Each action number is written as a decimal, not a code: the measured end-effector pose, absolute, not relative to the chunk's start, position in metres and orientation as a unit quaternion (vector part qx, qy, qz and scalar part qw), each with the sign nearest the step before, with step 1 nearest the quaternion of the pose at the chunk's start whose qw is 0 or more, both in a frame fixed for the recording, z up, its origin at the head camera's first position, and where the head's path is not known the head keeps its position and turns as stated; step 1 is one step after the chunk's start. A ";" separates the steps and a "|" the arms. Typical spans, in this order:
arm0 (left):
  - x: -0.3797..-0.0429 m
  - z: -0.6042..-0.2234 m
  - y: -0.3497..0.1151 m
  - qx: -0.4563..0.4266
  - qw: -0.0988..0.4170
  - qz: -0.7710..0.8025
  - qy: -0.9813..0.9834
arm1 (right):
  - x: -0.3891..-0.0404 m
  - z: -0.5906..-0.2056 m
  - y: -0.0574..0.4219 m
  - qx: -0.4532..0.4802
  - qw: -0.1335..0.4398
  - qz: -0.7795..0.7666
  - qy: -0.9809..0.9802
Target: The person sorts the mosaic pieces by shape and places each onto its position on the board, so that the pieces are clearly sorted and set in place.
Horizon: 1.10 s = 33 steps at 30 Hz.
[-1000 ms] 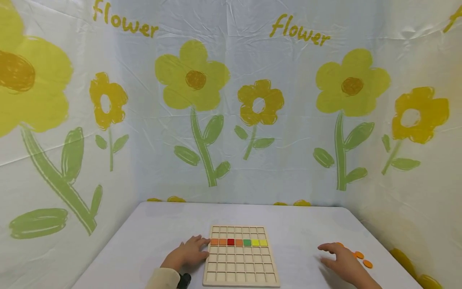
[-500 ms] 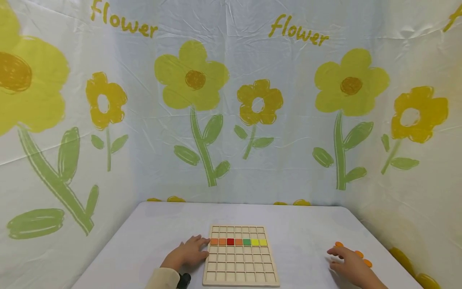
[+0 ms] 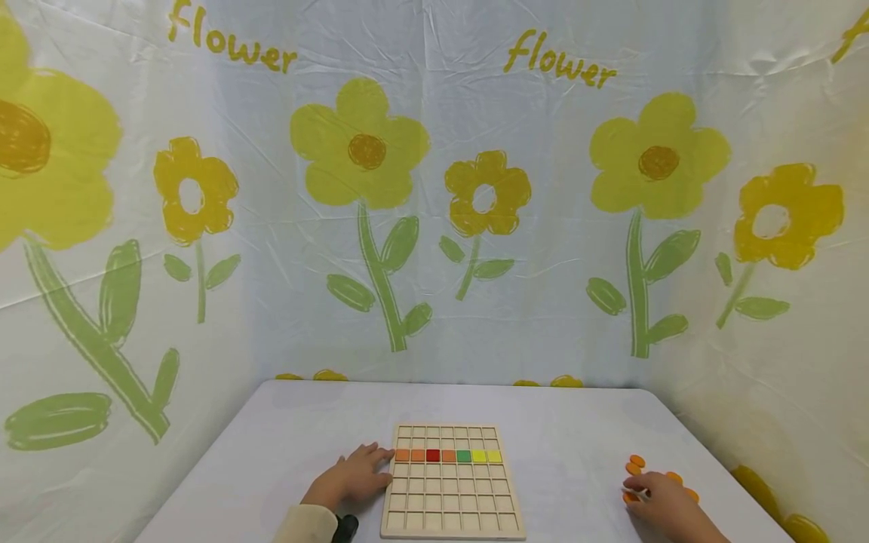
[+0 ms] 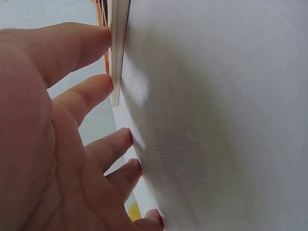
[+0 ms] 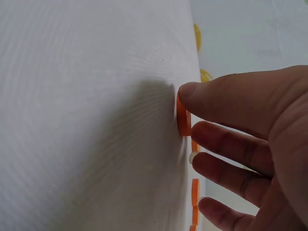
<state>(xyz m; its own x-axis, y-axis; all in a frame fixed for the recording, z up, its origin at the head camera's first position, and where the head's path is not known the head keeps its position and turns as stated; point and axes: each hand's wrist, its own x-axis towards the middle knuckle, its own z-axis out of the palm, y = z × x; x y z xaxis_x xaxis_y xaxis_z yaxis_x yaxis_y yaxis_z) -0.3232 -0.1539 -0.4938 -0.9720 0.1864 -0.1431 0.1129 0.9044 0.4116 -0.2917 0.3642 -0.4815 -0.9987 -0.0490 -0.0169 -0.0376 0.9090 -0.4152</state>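
A light wooden grid board (image 3: 451, 483) lies on the table, one row across it filled with coloured square tiles (image 3: 449, 456). The left hand (image 3: 349, 479) rests at the board's left edge; in the left wrist view its thumb and index fingertip (image 4: 103, 85) touch that edge while the other fingertips meet the tabletop. To the right of the board, the right hand (image 3: 668, 507) is low over a group of orange discs. Its thumb and index finger pinch one orange disc (image 5: 183, 115) from opposite sides, close against the table. Part of the group is hidden under this hand.
Other orange discs (image 3: 636, 459) lie just beyond the right hand, and more (image 3: 674, 477) to its right. The white table (image 3: 557, 437) ends at a back wall of fabric (image 3: 536, 302) printed with flowers; similar fabric closes both sides.
The right hand has moved to the right and down to the orange discs, its thumb and index finger now at either side of one. The left hand and board have stayed put.
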 end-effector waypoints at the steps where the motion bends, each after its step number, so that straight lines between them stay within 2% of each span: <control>1: -0.323 -0.494 -0.154 0.077 0.090 0.203 0.972 | -0.292 -0.482 0.364 -0.026 0.011 -0.209 0.977; 16: -0.323 -0.494 -0.154 0.078 0.083 0.199 0.973 | -0.291 -0.482 0.357 -0.046 -0.019 -0.197 0.979; 23: -0.323 -0.494 -0.154 0.079 0.083 0.205 0.972 | -0.295 -0.478 0.351 -0.049 -0.004 -0.193 0.980; 33: -0.325 -0.495 -0.156 0.088 0.082 0.209 0.970 | -0.302 -0.470 0.333 -0.057 -0.014 -0.210 0.976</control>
<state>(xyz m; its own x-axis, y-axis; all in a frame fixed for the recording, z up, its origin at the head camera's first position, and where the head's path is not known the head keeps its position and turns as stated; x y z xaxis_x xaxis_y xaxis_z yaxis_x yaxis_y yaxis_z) -0.3247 -0.1555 -0.4947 -0.9711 0.2053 -0.1213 0.1371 0.8969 0.4205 -0.3019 0.3331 -0.4698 -0.9930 -0.1065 0.0506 -0.1179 0.9048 -0.4092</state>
